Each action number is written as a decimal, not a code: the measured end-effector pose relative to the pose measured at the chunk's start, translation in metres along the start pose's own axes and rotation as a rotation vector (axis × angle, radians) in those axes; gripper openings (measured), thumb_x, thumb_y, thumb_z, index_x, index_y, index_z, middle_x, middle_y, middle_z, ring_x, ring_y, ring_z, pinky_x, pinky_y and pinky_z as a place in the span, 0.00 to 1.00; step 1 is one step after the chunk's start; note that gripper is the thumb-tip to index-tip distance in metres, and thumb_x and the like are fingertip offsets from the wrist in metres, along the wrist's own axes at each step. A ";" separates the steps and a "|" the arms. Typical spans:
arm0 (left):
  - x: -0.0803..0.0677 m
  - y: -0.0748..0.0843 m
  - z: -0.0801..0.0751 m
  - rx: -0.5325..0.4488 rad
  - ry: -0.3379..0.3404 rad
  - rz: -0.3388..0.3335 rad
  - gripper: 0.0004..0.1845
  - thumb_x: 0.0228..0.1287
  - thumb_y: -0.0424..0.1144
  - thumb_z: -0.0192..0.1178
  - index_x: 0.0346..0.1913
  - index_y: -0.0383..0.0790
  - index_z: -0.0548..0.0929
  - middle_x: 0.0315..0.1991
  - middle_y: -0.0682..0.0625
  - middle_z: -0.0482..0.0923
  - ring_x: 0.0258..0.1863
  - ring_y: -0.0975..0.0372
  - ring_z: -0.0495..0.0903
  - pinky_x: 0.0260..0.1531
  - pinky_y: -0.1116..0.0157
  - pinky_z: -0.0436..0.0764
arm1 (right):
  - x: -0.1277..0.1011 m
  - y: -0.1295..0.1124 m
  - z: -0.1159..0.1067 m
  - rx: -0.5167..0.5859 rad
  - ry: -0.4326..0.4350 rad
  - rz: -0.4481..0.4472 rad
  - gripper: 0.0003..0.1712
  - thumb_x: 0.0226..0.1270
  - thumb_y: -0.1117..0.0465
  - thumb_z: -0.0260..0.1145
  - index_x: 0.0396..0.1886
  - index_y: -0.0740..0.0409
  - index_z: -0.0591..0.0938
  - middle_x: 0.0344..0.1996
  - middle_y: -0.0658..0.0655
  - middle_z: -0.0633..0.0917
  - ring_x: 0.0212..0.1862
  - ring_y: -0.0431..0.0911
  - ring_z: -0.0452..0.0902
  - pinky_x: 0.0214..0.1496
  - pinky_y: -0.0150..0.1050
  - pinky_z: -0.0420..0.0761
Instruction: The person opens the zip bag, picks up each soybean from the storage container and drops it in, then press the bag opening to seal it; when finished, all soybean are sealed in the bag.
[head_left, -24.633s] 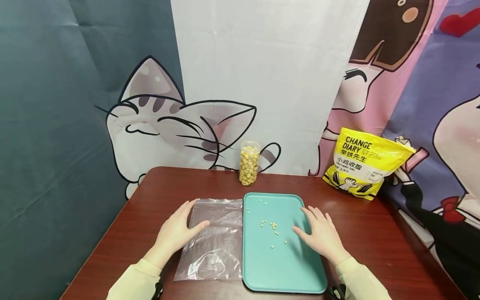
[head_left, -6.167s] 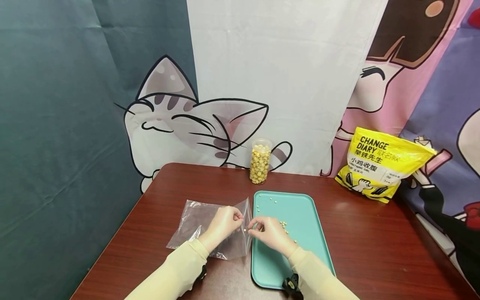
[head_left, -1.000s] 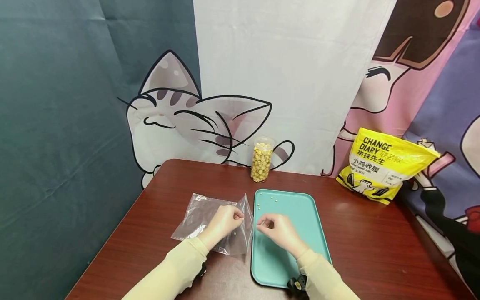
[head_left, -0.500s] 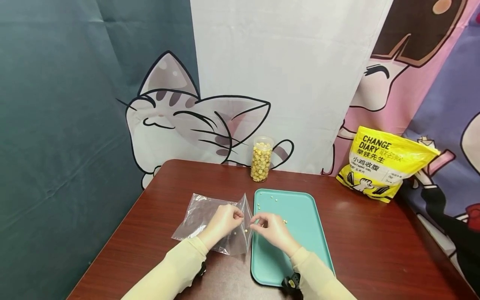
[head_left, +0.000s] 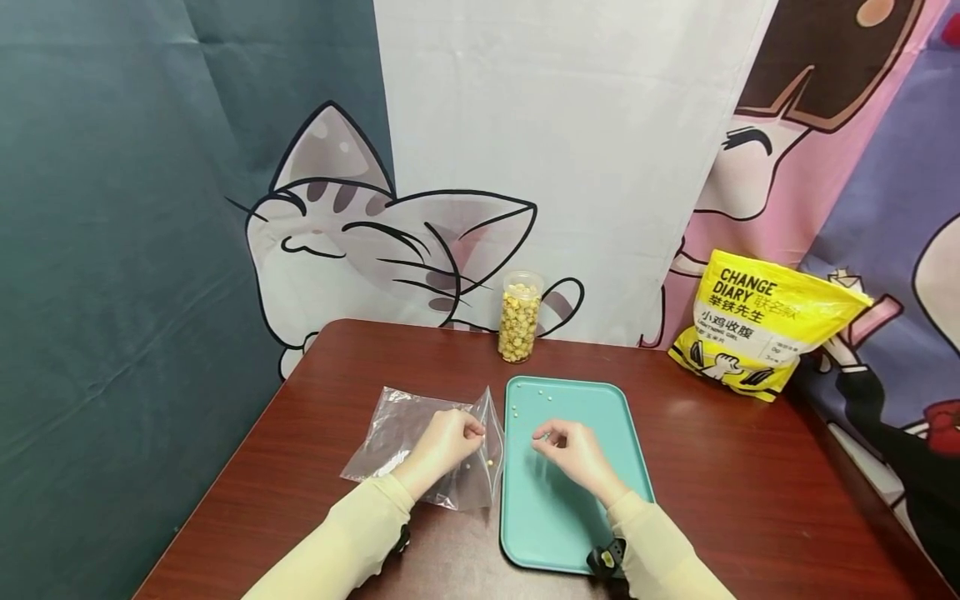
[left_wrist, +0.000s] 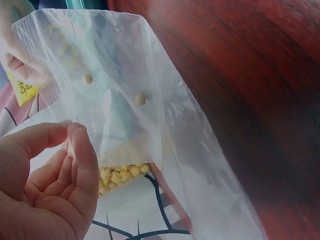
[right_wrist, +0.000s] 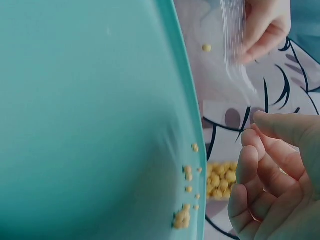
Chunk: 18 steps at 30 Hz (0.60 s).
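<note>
My left hand (head_left: pixel 444 446) pinches the mouth edge of a clear zip bag (head_left: pixel 396 425) lying on the table left of the tray, and the mouth stands apart. Inside the bag are two small pale-yellow balls (left_wrist: pixel 140 99), plain in the left wrist view. Over the teal tray (head_left: pixel 551 529) hovers my right hand (head_left: pixel 577 457), fingers loosely curled, thumb tip close to the index finger; nothing shows between them. Several more small balls (head_left: pixel 550 398) lie toward the tray's far left corner. In the right wrist view, other yellow balls (right_wrist: pixel 182 218) lie along the tray's edge.
A clear jar (head_left: pixel 519 321) of yellow popcorn-like pieces stands at the table's back edge. To the right, a yellow snack bag (head_left: pixel 757 325) leans against the printed cloth backdrop. The dark red table (head_left: pixel 300 467) surrounds the tray.
My right hand went from over the tray to the bag's mouth, then back right over the tray. One more ball is now in the bag. My left hand keeps its pinch.
</note>
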<state>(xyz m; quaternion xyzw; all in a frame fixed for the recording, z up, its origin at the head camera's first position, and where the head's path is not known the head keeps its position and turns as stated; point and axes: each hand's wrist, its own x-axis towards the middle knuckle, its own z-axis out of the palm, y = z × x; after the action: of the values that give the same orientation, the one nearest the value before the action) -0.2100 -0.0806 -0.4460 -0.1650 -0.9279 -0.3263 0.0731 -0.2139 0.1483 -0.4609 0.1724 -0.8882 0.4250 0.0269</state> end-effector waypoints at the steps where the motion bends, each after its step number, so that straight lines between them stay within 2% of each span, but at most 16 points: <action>1: 0.000 0.000 0.000 -0.001 -0.002 -0.003 0.05 0.47 0.29 0.62 0.28 0.37 0.87 0.23 0.53 0.81 0.23 0.67 0.75 0.26 0.72 0.74 | 0.000 0.002 -0.002 0.001 0.001 0.008 0.04 0.57 0.63 0.70 0.31 0.59 0.84 0.18 0.46 0.78 0.22 0.37 0.68 0.25 0.31 0.69; 11: 0.000 -0.002 -0.001 -0.001 0.018 0.010 0.04 0.48 0.29 0.63 0.28 0.38 0.87 0.22 0.53 0.81 0.23 0.68 0.75 0.27 0.72 0.75 | 0.002 0.033 -0.023 0.036 -0.018 0.123 0.04 0.58 0.66 0.68 0.33 0.61 0.84 0.19 0.57 0.81 0.21 0.43 0.73 0.23 0.33 0.69; 18: 0.000 -0.004 0.001 0.000 0.031 0.003 0.04 0.48 0.31 0.63 0.27 0.39 0.87 0.22 0.55 0.80 0.23 0.69 0.74 0.26 0.72 0.75 | -0.001 0.055 -0.036 -0.043 -0.025 0.191 0.04 0.58 0.62 0.69 0.32 0.58 0.85 0.20 0.53 0.80 0.22 0.42 0.73 0.25 0.34 0.71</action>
<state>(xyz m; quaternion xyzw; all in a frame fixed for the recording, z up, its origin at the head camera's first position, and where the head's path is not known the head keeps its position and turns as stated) -0.2117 -0.0835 -0.4490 -0.1615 -0.9264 -0.3286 0.0882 -0.2346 0.2083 -0.4790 0.0918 -0.9098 0.4043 -0.0210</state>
